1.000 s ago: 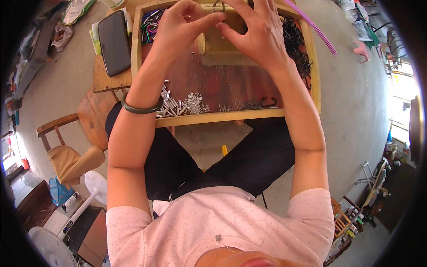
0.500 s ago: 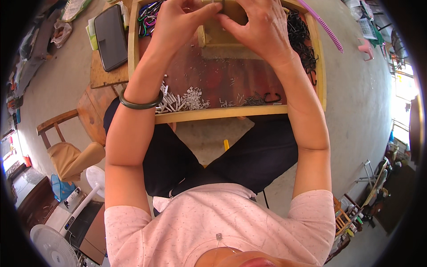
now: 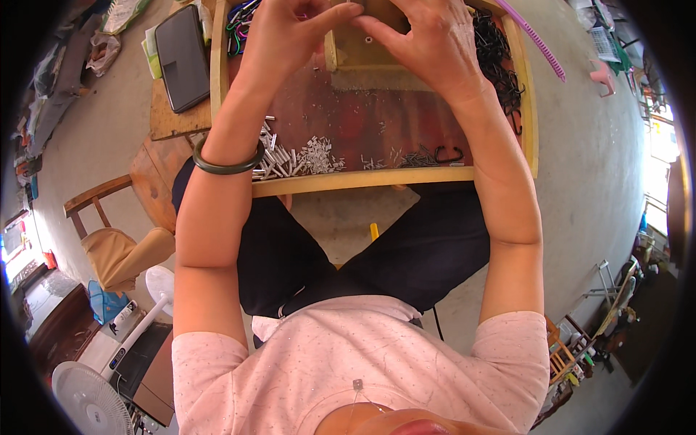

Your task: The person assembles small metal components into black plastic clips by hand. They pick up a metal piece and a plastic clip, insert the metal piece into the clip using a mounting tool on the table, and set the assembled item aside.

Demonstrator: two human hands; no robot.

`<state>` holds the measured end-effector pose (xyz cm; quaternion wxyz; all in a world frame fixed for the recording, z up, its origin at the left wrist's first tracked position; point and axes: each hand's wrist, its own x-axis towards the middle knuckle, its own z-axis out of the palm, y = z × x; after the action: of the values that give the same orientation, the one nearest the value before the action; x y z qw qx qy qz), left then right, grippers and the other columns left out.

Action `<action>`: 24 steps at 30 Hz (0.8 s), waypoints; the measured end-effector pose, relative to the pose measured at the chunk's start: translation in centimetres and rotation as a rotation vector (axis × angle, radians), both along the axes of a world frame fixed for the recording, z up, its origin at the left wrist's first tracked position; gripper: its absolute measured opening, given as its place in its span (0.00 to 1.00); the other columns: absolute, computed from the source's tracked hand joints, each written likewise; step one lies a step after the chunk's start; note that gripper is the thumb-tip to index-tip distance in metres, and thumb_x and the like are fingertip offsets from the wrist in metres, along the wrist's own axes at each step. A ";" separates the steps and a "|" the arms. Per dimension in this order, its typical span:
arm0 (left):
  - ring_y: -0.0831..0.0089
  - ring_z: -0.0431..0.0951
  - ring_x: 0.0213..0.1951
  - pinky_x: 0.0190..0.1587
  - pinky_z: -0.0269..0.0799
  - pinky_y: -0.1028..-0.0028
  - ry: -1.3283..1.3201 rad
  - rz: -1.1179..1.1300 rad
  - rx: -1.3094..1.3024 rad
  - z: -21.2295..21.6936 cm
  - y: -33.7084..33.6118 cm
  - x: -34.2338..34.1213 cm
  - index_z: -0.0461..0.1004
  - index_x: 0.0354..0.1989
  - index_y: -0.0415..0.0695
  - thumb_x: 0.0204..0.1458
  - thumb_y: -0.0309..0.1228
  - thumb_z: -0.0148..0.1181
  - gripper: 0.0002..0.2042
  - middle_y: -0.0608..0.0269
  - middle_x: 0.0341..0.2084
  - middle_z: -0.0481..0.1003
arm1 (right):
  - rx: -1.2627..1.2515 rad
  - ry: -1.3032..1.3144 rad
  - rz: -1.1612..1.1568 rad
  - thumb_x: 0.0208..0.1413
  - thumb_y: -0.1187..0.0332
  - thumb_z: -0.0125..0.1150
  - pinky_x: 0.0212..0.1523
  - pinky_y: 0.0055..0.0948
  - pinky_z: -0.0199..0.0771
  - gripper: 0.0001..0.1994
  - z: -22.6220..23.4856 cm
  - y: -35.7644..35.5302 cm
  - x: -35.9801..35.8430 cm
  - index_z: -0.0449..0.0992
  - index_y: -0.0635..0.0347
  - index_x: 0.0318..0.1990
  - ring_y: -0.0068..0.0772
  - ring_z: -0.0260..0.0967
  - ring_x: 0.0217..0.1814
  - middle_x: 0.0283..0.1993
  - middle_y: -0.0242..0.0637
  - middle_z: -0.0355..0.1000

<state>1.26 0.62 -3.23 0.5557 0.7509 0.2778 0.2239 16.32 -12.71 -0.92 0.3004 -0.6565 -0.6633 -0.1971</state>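
My left hand (image 3: pixel 301 27) and my right hand (image 3: pixel 433 43) meet at the top edge of the view, over a wooden tray (image 3: pixel 362 180). Both hands look closed in a pinch, their thumb tips close together. Whatever they hold is small and cut off by the picture's edge. Beneath my right thumb a tiny pale ring (image 3: pixel 368 40) shows against a smaller wooden box (image 3: pixel 362 67) inside the tray. Short silvery metal tubes (image 3: pixel 319 156) lie heaped along the near side, with dark small pins (image 3: pixel 420 158) and a black carabiner hook (image 3: pixel 449 154) to their right.
Coloured carabiners (image 3: pixel 239 27) fill the tray's far left corner; black hooks (image 3: pixel 496 51) pile along its right side. A dark phone (image 3: pixel 183 59) lies on a wooden surface at the left. A pink coiled cord (image 3: pixel 536 40) hangs past the right edge. Fans (image 3: pixel 90 402) stand lower left.
The view has shifted slightly. My hands stay together at the top edge, the right one a little farther right, and the tiny pale ring shows more clearly below its thumb.
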 end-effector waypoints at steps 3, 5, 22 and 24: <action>0.85 0.66 0.18 0.21 0.58 0.79 0.095 -0.005 0.175 -0.4 0.2 -0.4 0.74 0.22 0.43 0.56 0.39 0.72 0.17 0.73 0.14 0.69 | 0.007 -0.057 -0.017 0.49 0.67 0.75 0.72 0.55 0.63 0.22 -0.2 -0.1 0.2 0.79 0.59 0.53 0.58 0.54 0.76 0.74 0.53 0.55; 0.88 0.65 0.18 0.21 0.56 0.80 0.141 -0.014 0.272 -0.8 0.1 -0.5 0.73 0.20 0.43 0.57 0.45 0.71 0.22 0.75 0.13 0.68 | 0.018 -0.118 -0.033 0.50 0.68 0.74 0.72 0.54 0.63 0.23 -0.2 -0.1 0.8 0.79 0.58 0.55 0.57 0.55 0.76 0.74 0.53 0.56; 0.57 0.74 0.38 0.45 0.67 0.60 0.007 0.319 1.183 2.3 -2.8 -0.6 0.73 0.41 0.44 0.42 0.35 0.77 0.21 0.59 0.31 0.73 | -0.187 0.445 0.195 0.56 0.77 0.56 0.58 0.40 0.76 0.22 2.0 1.7 -0.1 0.77 0.63 0.60 0.54 0.77 0.56 0.54 0.56 0.78; 0.52 0.72 0.48 0.57 0.63 0.56 -0.016 0.486 1.298 2.0 -2.3 -0.2 0.70 0.48 0.44 0.38 0.37 0.78 0.29 0.56 0.40 0.73 | -0.142 0.387 0.251 0.56 0.77 0.56 0.58 0.39 0.76 0.22 1.7 2.1 0.2 0.77 0.63 0.60 0.54 0.77 0.57 0.55 0.55 0.78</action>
<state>1.02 -1.64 -1.28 -0.0699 0.8464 0.2439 0.4682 16.49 -10.66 0.78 0.3971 -0.6137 -0.6822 0.0183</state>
